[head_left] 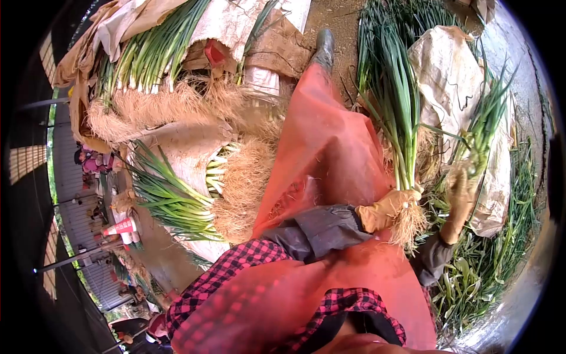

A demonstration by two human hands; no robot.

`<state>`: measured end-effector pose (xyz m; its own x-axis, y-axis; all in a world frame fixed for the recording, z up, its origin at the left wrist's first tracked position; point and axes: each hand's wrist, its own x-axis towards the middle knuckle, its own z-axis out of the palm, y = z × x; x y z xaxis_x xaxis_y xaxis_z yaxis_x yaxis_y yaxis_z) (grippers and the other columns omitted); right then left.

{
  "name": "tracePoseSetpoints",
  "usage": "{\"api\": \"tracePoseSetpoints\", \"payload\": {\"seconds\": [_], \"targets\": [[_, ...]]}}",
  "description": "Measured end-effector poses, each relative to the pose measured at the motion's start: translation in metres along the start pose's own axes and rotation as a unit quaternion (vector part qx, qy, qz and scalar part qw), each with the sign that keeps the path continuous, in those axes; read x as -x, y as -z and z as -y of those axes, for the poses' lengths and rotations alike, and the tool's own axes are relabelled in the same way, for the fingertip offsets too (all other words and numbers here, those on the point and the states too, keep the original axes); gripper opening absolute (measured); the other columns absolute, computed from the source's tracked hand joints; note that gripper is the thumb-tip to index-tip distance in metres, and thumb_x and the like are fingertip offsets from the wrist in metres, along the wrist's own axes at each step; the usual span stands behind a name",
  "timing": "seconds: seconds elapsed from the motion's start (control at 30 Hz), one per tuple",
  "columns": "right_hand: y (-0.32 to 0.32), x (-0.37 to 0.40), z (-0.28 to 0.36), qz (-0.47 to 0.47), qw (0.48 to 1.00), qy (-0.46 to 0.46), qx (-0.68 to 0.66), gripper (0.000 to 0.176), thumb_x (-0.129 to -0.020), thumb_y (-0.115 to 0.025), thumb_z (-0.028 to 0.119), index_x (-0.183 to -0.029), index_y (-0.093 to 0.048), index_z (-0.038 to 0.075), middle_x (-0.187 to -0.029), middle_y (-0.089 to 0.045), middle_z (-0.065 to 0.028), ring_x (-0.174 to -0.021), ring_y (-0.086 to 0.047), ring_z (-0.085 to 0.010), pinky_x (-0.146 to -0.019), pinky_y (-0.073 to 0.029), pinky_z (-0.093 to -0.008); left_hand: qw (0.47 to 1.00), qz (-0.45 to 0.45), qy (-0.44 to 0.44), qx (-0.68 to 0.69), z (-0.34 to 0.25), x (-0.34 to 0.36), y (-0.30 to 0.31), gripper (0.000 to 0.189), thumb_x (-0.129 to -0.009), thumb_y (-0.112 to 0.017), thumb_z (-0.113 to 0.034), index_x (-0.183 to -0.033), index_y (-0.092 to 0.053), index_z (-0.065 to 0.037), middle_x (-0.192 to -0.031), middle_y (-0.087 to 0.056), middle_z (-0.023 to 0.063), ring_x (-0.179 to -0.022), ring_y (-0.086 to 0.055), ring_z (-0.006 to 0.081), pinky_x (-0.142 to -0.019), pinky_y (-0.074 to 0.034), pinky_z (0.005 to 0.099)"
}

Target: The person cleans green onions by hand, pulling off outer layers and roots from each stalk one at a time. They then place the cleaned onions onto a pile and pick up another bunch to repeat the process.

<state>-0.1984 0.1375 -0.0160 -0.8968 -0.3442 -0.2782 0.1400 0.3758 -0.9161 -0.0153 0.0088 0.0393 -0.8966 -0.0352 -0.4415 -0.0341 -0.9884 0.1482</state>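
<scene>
While your left hand [380,213] grips the onion bunch [404,141] near its roots [408,229], leaves [396,82] pointing away from you, your right hand [458,203], grip unclear, is just rightward.

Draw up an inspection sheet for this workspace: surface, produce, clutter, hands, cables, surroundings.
Surface: brown ground shows near the top; a pale sack lies at the right.
Produce: held onion bunch, its roots toward the person; more rooted onions lie at the upper left.
Clutter: loose leaves are strewn at the lower right.
Left hand: closed around the held onion bunch, near the roots.
Right hand: blurred, beside green stalks; grip cannot be told.
Cables: nothing seen.
Surroundings: red-and-white cone and corrugated wall at the left.
</scene>
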Motion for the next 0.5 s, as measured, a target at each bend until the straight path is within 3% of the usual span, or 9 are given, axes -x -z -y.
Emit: {"api": "tracePoseSetpoints", "payload": {"seconds": [0.03,0.13,0.23,0.27,0.33,0.4,0.43,0.47,0.5], "targets": [[0.005,-0.007,-0.051,0.072,0.997,-0.019,-0.007,0.054,-0.091,-0.05,0.025,-0.137,-0.029,0.005,-0.125,-0.048,-0.0202,-0.104,-0.056,-0.0221,-0.08,-0.052,-0.0279,0.999,-0.026,0.022,0.004,0.002,0.0,-0.001,0.022,-0.084,-0.057,-0.012,-0.104,-0.049,-0.01,-0.072,-0.055,0.0001,-0.05,-0.052,0.0108,-0.045,-0.045,0.0235],[-0.02,0.01,-0.054,0.031,0.936,-0.217,-0.277,0.058,-0.091,-0.052,0.022,-0.139,-0.024,0.004,-0.121,-0.051,-0.0213,-0.115,-0.048,-0.0302,-0.093,-0.044,-0.0361,0.999,-0.05,0.007,0.01,0.014,-0.008,0.013,0.022,-0.083,-0.057,-0.011,-0.104,-0.05,-0.011,-0.073,-0.055,-0.0006,-0.048,-0.048,0.0094,-0.044,-0.043,0.022],[-0.012,-0.029,-0.157,0.113,0.967,0.021,0.225,0.048,-0.088,-0.053,0.027,-0.126,-0.043,0.001,-0.105,-0.06,-0.015,-0.095,-0.056,-0.0225,-0.08,-0.044,-0.0321,0.998,-0.052,0.012,-0.021,0.012,-0.007,0.02,0.02,-0.082,-0.058,-0.009,-0.101,-0.052,-0.01,-0.086,-0.056,-0.0015,-0.056,-0.049,0.0074,-0.05,-0.044,0.0211],[-0.016,-0.037,-0.16,0.058,0.996,-0.013,0.07,0.04,-0.087,-0.053,0.025,-0.118,-0.052,-0.001,-0.1,-0.062,-0.0125,-0.087,-0.057,-0.0196,-0.075,-0.044,-0.0297,0.998,-0.063,0.009,-0.017,0.012,-0.007,0.02,0.019,-0.082,-0.058,-0.008,-0.1,-0.053,-0.01,-0.09,-0.055,-0.002,-0.06,-0.05,0.0068,-0.053,-0.045,0.021],[-0.011,-0.047,-0.161,0.011,0.995,-0.03,0.092,0.029,-0.087,-0.054,0.024,-0.1,-0.06,-0.001,-0.084,-0.06,-0.0054,-0.068,-0.05,-0.0158,-0.062,-0.041,-0.0283,0.997,-0.068,0.028,-0.021,0.009,-0.007,0.018,0.017,-0.082,-0.058,-0.007,-0.098,-0.054,-0.01,-0.098,-0.055,-0.0028,-0.067,-0.051,0.0062,-0.057,-0.045,0.0204],[-0.004,-0.052,-0.157,-0.016,0.995,-0.071,-0.073,0.023,-0.087,-0.055,0.022,-0.095,-0.06,0.001,-0.076,-0.057,-0.003,-0.065,-0.048,-0.0122,-0.06,-0.039,-0.0264,0.998,-0.05,0.044,0.018,0.006,-0.004,0.011,0.017,-0.082,-0.058,-0.007,-0.098,-0.054,-0.011,-0.098,-0.055,-0.0032,-0.069,-0.051,0.0064,-0.058,-0.045,0.02],[0.003,-0.045,-0.145,-0.074,0.997,0.019,0.028,0.019,-0.088,-0.054,0.022,-0.092,-0.058,0.004,-0.071,-0.054,-0.0011,-0.059,-0.044,-0.0091,-0.052,-0.038,-0.0236,0.996,-0.068,0.047,0.013,0.006,-0.004,0.007,0.017,-0.082,-0.058,-0.007,-0.098,-0.054,-0.011,-0.099,-0.055,-0.0034,-0.069,-0.051,0.0062,-0.059,-0.046,0.0201],[0.007,-0.021,-0.089,-0.076,0.989,-0.071,-0.109,0.018,-0.09,-0.051,0.022,-0.092,-0.057,0.005,-0.068,-0.052,0.0002,-0.053,-0.043,-0.0067,-0.045,-0.035,-0.0209,0.996,-0.07,0.053,0.007,0.004,-0.004,0.004,0.017,-0.082,-0.058,-0.007,-0.098,-0.054,-0.011,-0.099,-0.055,-0.0034,-0.069,-0.051,0.0062,-0.059,-0.046,0.0201],[0.008,0.005,-0.043,-0.128,0.99,-0.016,-0.062,0.018,-0.091,-0.05,0.022,-0.094,-0.056,0.005,-0.068,-0.052,0.0002,-0.051,-0.042,-0.0059,-0.042,-0.034,-0.0196,0.996,-0.082,0.041,-0.005,0.0,-0.003,-0.001,0.018,-0.083,-0.057,-0.007,-0.1,-0.054,-0.011,-0.098,-0.054,-0.0039,-0.069,-0.051,0.0056,-0.058,-0.045,0.0197]]}}
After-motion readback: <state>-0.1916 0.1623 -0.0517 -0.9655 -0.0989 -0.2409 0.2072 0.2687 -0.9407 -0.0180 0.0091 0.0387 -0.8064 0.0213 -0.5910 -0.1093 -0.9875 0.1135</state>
